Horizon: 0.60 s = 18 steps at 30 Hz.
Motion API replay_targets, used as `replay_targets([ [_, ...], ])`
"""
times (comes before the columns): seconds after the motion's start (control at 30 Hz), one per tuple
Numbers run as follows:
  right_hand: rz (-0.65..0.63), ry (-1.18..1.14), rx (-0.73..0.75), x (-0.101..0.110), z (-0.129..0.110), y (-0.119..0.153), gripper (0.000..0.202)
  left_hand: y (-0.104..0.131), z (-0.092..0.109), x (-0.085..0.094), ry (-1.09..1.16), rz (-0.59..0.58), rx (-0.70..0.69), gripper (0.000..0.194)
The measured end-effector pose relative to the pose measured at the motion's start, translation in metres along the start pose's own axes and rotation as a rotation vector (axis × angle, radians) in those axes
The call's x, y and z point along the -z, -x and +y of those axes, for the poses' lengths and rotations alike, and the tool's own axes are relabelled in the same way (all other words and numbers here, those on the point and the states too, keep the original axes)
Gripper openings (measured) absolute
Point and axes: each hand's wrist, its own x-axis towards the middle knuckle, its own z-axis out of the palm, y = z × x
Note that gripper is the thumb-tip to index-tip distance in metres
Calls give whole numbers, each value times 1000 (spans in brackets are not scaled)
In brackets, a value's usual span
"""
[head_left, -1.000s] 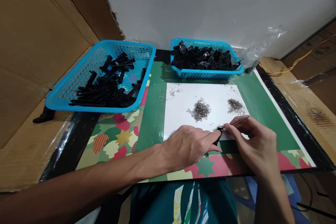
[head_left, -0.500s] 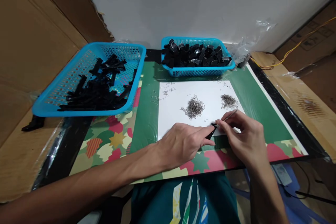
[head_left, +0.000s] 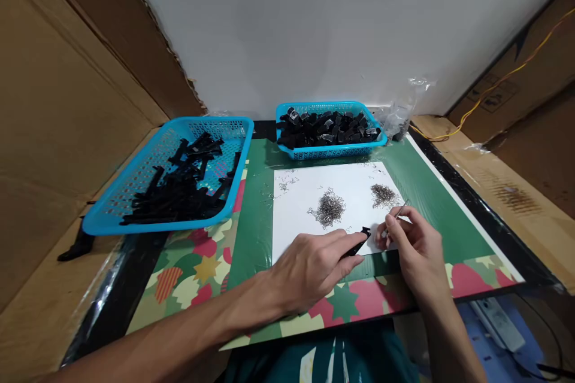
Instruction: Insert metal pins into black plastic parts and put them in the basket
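Note:
A small black piece (head_left: 359, 244) is pinched between the thumb and fingers of my left hand (head_left: 317, 260), over the lower part of a white sheet (head_left: 296, 221). Just to its right, my right hand (head_left: 415, 245) holds a thin metal tool (head_left: 401, 209) that points up and outward; a gap separates the fingers from the black piece. Two piles of tiny wire pieces lie on the sheet, a larger pile (head_left: 330, 208) in the middle and a smaller pile (head_left: 384, 195) at the right. A few loose wires are scattered at the sheet's upper left.
At the left stands a blue basket (head_left: 245, 173) of long black pieces. Another blue basket (head_left: 332, 152) at the back holds black pieces with shiny ends. A clear plastic bag (head_left: 396, 119) is beside it. Cardboard (head_left: 516, 179) and a yellow cable (head_left: 476, 105) are at the right.
My right hand has drawn away from the black piece, which now shows its forked tip. My left hand still grips the piece. The camera view has tilted up, so the table sits lower.

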Motion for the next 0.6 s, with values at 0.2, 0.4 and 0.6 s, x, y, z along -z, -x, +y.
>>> replay_targets([
  [0.2, -58, 60, 5, 1, 7, 2, 24, 4, -1, 1, -7, 54, -46, 22],
  [0.4, -149, 106, 2, 3, 2, -12, 34, 9, -2, -1, -132, -3, -158, 12],
  [0.6, -220, 333, 171, -9, -30, -70, 35, 13, -9, -9, -123, 11, -166, 4],
])
